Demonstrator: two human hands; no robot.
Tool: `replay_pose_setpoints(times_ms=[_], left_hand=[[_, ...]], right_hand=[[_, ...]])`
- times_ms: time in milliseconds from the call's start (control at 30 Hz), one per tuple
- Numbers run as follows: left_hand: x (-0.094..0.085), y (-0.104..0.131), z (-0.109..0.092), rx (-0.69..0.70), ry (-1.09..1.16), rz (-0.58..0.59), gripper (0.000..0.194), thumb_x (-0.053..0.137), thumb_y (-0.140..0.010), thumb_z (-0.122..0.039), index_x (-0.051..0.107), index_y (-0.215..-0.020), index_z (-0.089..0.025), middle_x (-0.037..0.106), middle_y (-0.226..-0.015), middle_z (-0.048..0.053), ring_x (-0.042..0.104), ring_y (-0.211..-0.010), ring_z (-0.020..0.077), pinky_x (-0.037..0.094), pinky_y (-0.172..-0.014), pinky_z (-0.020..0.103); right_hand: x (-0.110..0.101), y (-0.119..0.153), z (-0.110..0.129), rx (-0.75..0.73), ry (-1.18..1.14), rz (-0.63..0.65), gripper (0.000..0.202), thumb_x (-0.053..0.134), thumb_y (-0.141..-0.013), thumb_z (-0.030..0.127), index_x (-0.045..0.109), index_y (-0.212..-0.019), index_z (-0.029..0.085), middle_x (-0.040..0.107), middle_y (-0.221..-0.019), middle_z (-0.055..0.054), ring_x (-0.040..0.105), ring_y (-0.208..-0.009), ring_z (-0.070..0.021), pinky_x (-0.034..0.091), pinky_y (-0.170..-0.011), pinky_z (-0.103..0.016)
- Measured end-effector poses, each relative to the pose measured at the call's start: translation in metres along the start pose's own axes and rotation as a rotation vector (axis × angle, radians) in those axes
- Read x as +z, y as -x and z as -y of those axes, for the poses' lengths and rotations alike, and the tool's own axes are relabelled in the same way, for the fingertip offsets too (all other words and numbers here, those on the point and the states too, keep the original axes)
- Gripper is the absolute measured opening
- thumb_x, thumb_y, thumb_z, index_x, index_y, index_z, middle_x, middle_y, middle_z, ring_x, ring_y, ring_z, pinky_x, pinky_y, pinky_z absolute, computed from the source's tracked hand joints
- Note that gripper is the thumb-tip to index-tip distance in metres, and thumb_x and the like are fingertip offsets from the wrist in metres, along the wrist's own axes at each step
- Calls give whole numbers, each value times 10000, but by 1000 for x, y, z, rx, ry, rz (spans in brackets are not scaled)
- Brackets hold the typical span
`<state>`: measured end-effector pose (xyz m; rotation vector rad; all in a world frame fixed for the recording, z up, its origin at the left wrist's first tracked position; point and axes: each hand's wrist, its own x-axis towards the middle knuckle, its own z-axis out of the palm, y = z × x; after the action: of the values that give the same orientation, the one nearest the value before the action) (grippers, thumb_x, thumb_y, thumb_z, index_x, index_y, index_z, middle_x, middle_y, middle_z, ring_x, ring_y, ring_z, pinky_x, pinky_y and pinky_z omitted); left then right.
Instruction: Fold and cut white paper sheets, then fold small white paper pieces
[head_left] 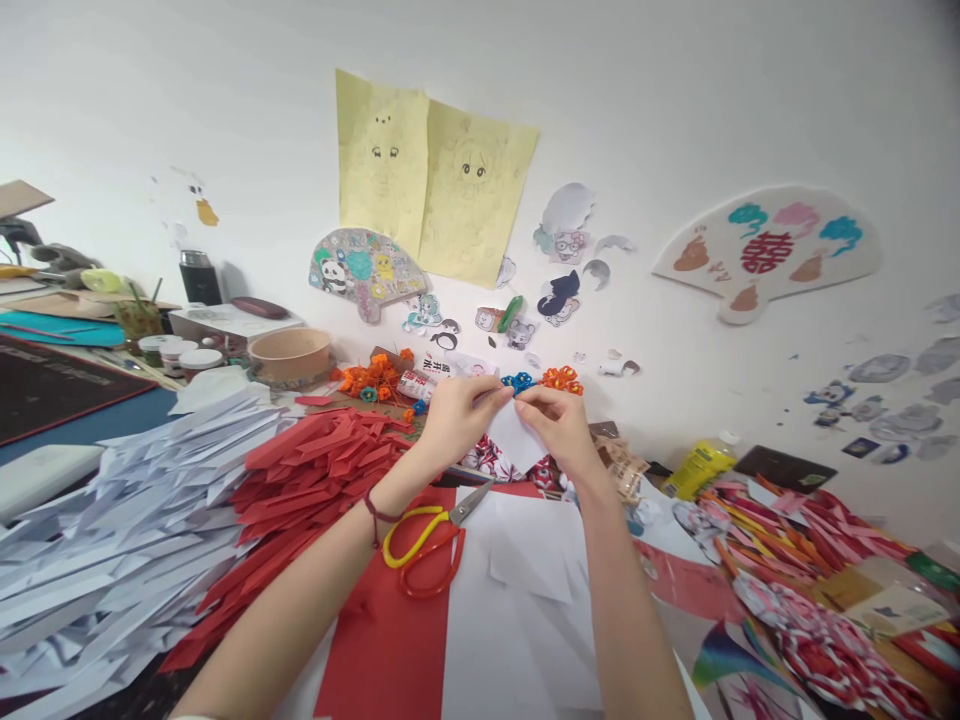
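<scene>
Both my hands are raised over the middle of the table with a small piece of white paper (517,440) between them. My left hand (466,412) pinches the paper's upper left edge. With thumb and fingers pressed together, my right hand (559,425) grips it at the upper right. The paper hangs down with a corner pointing at the table. Below lie scissors (424,540) with one yellow and one red handle, blades partly apart. They rest across red paper (397,640) and white paper sheets (517,630).
Folded white paper strips (127,530) and folded red paper strips (315,490) are heaped at left. A round tan container (290,355) stands behind them. At right are a yellow bottle (701,467) and red-and-white folded pieces (832,640). Orange paper flowers (375,378) lie near the wall.
</scene>
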<state>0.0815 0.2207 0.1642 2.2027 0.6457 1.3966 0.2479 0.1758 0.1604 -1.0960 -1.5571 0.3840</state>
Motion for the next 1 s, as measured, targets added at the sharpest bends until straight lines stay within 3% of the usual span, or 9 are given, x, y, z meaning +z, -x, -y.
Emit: replay_pose_setpoints(times_ms=[300, 433, 567, 633, 733, 833, 933, 1000], left_hand=[[1, -1, 9, 8, -59, -81, 341, 507, -914, -378, 691, -721, -165, 529, -585, -24, 434, -573, 102, 310, -593, 228], [-14, -5, 13, -36, -11, -171, 296, 537, -890, -364, 682, -733, -159, 547, -606, -21, 453, -596, 106, 328, -602, 226], [-36, -11, 19, -112, 82, -344, 324, 528, -886, -422, 606, -707, -164, 485, -623, -22, 422, -613, 107, 327, -577, 222], [-39, -14, 22, -124, 131, -339, 347, 531, -883, -448, 573, -687, -166, 458, -625, -22, 410, -616, 103, 327, -567, 218], [-27, -14, 23, -228, 292, -284, 379, 550, -866, -476, 539, -650, -165, 421, -598, -27, 388, -569, 90, 312, -505, 209], [-7, -11, 20, -457, 599, -212, 356, 613, -808, -478, 570, -657, -158, 481, -593, -20, 449, -532, 96, 369, -455, 214], [5, -8, 16, -582, 760, -154, 332, 655, -771, -454, 627, -696, -133, 547, -589, -3, 477, -475, 94, 395, -418, 226], [9, -8, 16, -624, 818, -133, 312, 677, -754, -425, 644, -705, -119, 556, -569, -1, 466, -437, 84, 383, -398, 222]], right_hand=[[-5, -1, -12, 21, 6, 18, 153, 670, -750, 318, 673, -738, 165, 627, -684, -5, 538, -617, -134, 422, -569, -252], [-16, -2, -27, 54, 109, 11, 159, 658, -727, 324, 672, -708, 166, 617, -640, 4, 530, -586, -132, 414, -562, -256], [-32, -2, -46, 91, 203, -109, 138, 668, -693, 291, 681, -648, 160, 630, -613, -9, 527, -570, -139, 411, -563, -266], [-35, -2, -50, 106, 184, -153, 186, 653, -738, 335, 694, -697, 158, 632, -617, -12, 517, -544, -133, 402, -532, -260], [-26, -3, -44, 133, 72, -78, 287, 694, -754, 411, 717, -890, 159, 666, -678, -24, 564, -568, -145, 442, -527, -257], [-6, -3, -30, 105, -74, 56, 531, 803, -676, 395, 664, -1146, 192, 729, -982, -68, 666, -864, -211, 542, -727, -310], [10, -1, -19, 74, -199, 62, 670, 833, -668, 395, 596, -1270, 219, 656, -1257, -96, 635, -1078, -237, 536, -879, -340], [14, 0, -15, 68, -249, 47, 674, 825, -686, 409, 585, -1287, 223, 632, -1295, -101, 623, -1107, -241, 534, -891, -335]])
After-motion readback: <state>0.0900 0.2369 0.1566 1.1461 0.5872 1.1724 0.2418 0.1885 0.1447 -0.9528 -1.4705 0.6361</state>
